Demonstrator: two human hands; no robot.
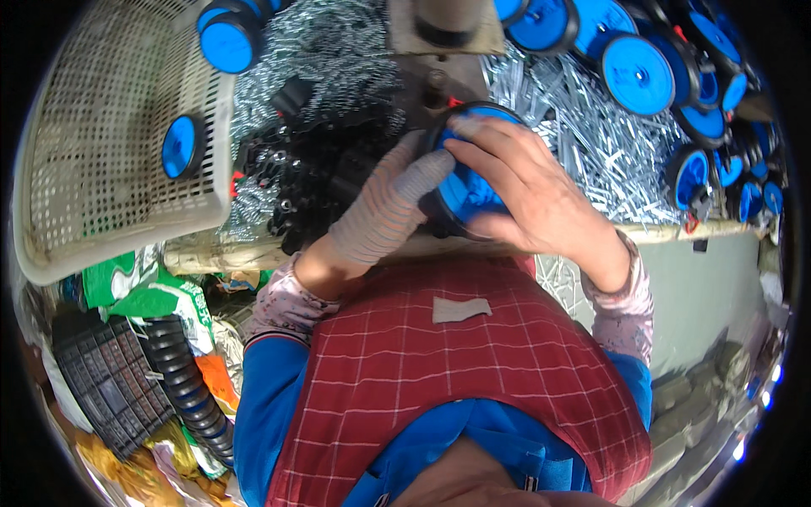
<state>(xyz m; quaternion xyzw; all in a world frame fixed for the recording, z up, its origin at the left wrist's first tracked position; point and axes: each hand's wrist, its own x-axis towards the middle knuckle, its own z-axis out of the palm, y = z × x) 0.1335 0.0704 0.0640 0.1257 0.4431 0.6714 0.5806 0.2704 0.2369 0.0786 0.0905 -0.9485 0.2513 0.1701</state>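
A blue wheel with a black tyre (pixel 463 193) stands at the front edge of the workbench, between my two hands. My left hand (pixel 384 203), in a grey striped glove, grips its left side with the fingers and thumb closed on the rim. My right hand (pixel 524 177) is bare and lies curled over the wheel's top and right side, covering much of the blue face. A small red piece (pixel 456 102) shows just behind the tyre. What the left fingertips touch at the back is hidden.
Black plastic parts (pixel 308 182) and small shiny metal pieces (pixel 321 42) lie left of the wheel. Flat metal strips (pixel 583 131) are heaped to the right, beside several blue wheels (pixel 638 74). A white basket (pixel 127 251) stands at the left. A metal post (pixel 446 21) rises behind.
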